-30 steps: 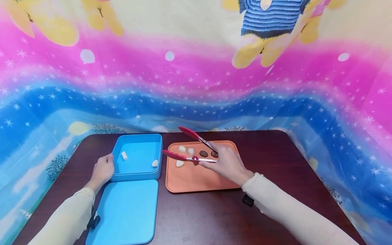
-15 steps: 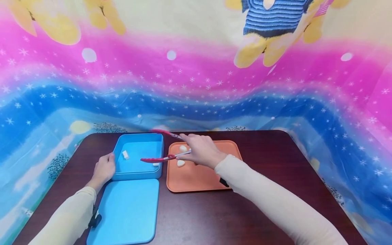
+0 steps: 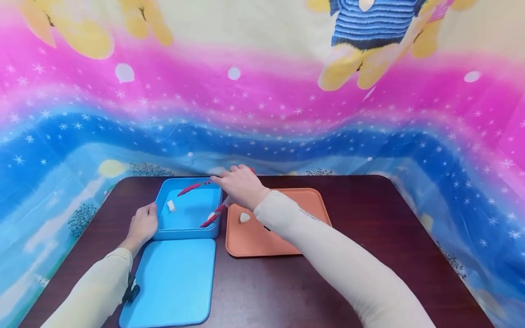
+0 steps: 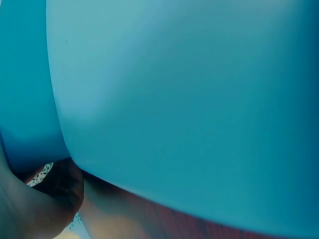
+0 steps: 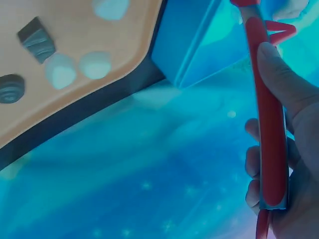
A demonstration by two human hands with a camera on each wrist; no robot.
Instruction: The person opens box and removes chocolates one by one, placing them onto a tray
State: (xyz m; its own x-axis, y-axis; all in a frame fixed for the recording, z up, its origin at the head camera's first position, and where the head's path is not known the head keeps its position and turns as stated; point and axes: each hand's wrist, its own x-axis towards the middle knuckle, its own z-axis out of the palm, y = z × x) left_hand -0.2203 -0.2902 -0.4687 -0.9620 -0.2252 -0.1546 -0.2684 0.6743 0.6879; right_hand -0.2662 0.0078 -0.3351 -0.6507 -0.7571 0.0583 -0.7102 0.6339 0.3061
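A person's left hand (image 3: 143, 223) grips the left wall of a blue lunch box (image 3: 186, 234); in the left wrist view its fingers are mostly hidden. Over the box's right wall, the right hand (image 3: 242, 184) holds red-tipped tongs (image 5: 271, 124), its thumb along one handle. The two tong ends are spread apart inside the box. One white piece (image 3: 171, 206) lies towards the box's left side. Another white piece (image 3: 211, 215) shows beside the lower tong arm; whether they touch I cannot tell.
Right of the box lies an orange tray (image 3: 262, 243) with a white piece (image 3: 244, 218). White sweets (image 5: 95, 65) and dark chocolates (image 5: 37, 40) show on it in the right wrist view. The blue lid (image 3: 168, 282) lies in front of the box. Patterned cloth hangs behind the table.
The right hand has moved left with the tongs, from above the tray to the box. The tong tips now reach into the box. The left hand stays at the box's left side.
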